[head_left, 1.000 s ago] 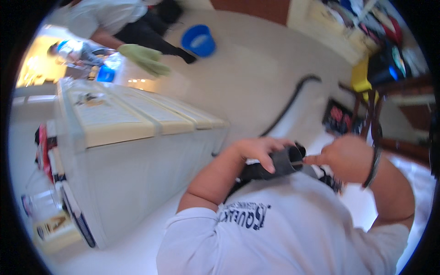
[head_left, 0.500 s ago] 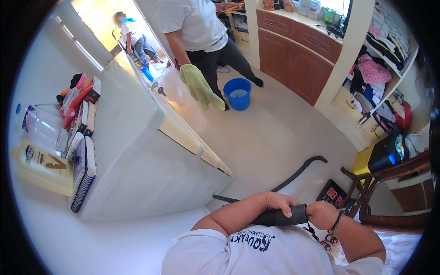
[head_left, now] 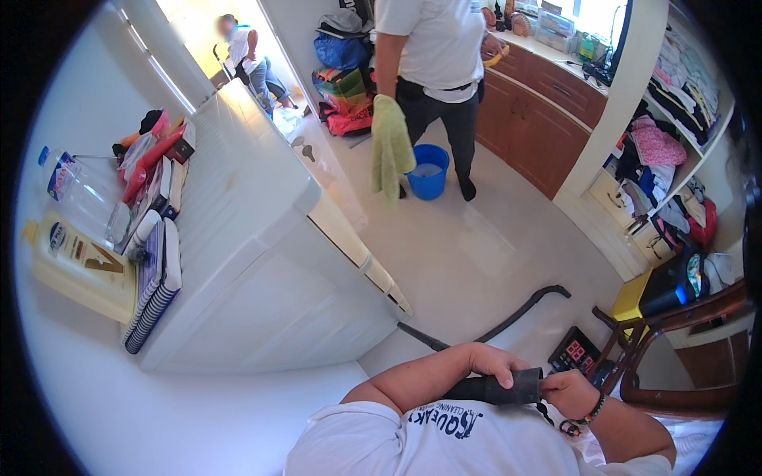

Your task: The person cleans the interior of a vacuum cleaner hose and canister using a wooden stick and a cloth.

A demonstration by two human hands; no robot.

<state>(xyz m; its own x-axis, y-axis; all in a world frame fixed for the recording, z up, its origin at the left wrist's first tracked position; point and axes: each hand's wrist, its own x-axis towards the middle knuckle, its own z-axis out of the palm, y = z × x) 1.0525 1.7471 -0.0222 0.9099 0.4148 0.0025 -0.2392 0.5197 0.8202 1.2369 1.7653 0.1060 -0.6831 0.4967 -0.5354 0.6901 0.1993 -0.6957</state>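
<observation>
My left hand (head_left: 495, 365) is wrapped round a wide black tube (head_left: 520, 387), which looks like a vacuum cleaner fitting, held across my chest. The tube's open end faces right. My right hand (head_left: 573, 394) is closed at that end, with fingertips at or just inside its mouth; what they pinch, if anything, is hidden. A beaded bracelet (head_left: 597, 408) circles my right wrist. Beyond my hands, a thin black vacuum pipe (head_left: 516, 316) with a bent tip lies on the floor, its other end near my left forearm.
A white cabinet (head_left: 262, 293) stands left, bearing bottles and notebooks (head_left: 155, 278). Ahead, a co-worker (head_left: 432, 55) holds a green cloth (head_left: 390, 147) beside a blue bucket (head_left: 429, 173). Another person (head_left: 246, 55) is beyond the doorway. At right are a digital clock (head_left: 575, 351), a wooden-framed mirror (head_left: 683, 369) and clothes shelves (head_left: 663, 210).
The co-worker with the green cloth has stepped rightward, and bags behind are now visible. My view has shifted slightly. My left hand keeps its hold on the tube, my right stays at its mouth.
</observation>
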